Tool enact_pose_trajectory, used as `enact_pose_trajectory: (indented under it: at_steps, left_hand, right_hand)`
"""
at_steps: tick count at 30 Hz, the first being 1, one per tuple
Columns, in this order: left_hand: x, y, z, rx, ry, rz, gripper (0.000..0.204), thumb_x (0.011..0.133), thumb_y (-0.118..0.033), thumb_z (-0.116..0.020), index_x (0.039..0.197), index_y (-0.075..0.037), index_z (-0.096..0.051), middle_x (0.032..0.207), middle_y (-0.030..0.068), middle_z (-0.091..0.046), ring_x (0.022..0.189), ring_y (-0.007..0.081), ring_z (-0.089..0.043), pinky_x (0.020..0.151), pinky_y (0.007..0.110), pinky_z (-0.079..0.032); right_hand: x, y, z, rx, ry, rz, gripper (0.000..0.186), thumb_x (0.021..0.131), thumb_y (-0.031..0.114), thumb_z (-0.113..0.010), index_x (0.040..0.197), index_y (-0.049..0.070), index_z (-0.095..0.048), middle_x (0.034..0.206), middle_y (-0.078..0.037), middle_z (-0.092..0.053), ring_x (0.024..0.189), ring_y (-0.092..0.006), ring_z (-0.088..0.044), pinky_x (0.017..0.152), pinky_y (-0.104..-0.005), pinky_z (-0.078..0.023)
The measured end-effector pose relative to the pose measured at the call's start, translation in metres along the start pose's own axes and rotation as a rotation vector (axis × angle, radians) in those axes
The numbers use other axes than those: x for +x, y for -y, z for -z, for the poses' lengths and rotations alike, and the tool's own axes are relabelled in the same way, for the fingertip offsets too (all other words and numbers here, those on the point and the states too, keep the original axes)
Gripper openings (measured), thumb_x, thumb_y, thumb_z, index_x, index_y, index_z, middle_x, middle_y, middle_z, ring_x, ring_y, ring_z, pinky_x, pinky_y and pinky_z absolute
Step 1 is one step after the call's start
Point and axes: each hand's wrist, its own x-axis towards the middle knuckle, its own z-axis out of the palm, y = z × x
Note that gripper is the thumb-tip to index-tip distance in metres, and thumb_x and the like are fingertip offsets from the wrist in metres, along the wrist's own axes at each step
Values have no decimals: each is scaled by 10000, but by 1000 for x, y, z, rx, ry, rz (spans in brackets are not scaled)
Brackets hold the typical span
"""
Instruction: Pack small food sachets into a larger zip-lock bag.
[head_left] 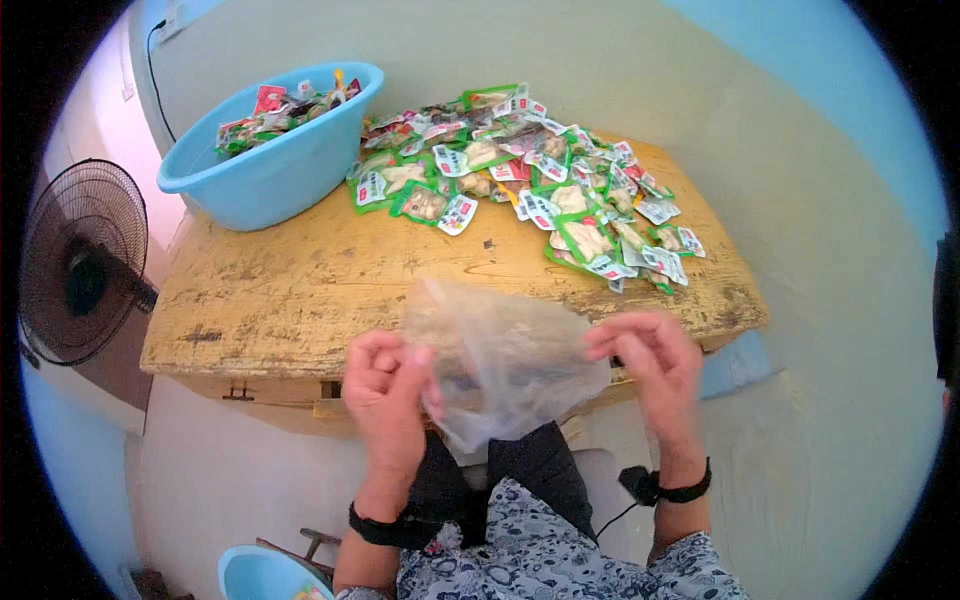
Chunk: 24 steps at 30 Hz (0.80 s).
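Observation:
A clear plastic bag (510, 355) is stretched between my two hands, above the front edge of the wooden table. My left hand (388, 385) grips its left side with curled fingers. At the bag's right edge, my right hand (655, 365) pinches the film between thumb and fingers; it is slightly blurred. The bag looks limp, and I see the tabletop through it. Beyond it lies a loose heap of small sealed snack packets (585, 238), mostly green-edged with clear windows showing pale food.
A large light-blue basin (270, 185) with more packets stands at the table's back left. The worn yellow wooden table (250, 300) fills the middle. A black fan (85, 260) is at the left. Another blue basin (265, 575) sits low at the lower left.

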Motion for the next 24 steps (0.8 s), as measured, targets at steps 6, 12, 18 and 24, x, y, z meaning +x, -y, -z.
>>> enact_pose_trajectory:
  at_steps: [6,12,18,24]
  left_hand:
    - [12,0,35,-143,5,-43,213,936,-8,-638,1126,-26,-542,731,17,-569,524,85,-508,437,230,-382]
    - [9,-13,53,18,-31,-2,277,982,-64,-583,1250,-16,-634,784,-12,-564,633,73,-524,517,201,-408]
    - [7,-31,64,2,-164,-1,326,967,-32,-581,1287,18,-623,862,7,-604,710,66,-538,602,212,-458]
    - [15,-35,95,12,-56,-48,502,920,-60,-583,1396,73,-494,1359,156,-582,1215,238,-599,1034,363,-496]
  right_hand:
    - [33,-17,51,-132,-108,-44,136,1004,95,-572,1052,-17,-632,982,-100,-708,855,-147,-681,828,-291,-550]
    - [75,-50,84,-307,-62,-17,137,991,123,-602,1034,-4,-632,931,-65,-697,835,-130,-670,749,-290,-539]
    - [113,-78,71,-882,-38,93,340,908,319,-709,1106,50,-649,949,-130,-696,871,-251,-677,724,-380,-534]
    - [121,-100,63,-1356,52,132,745,758,492,-800,1365,143,-548,1066,-153,-693,1008,-342,-648,789,-460,-530]
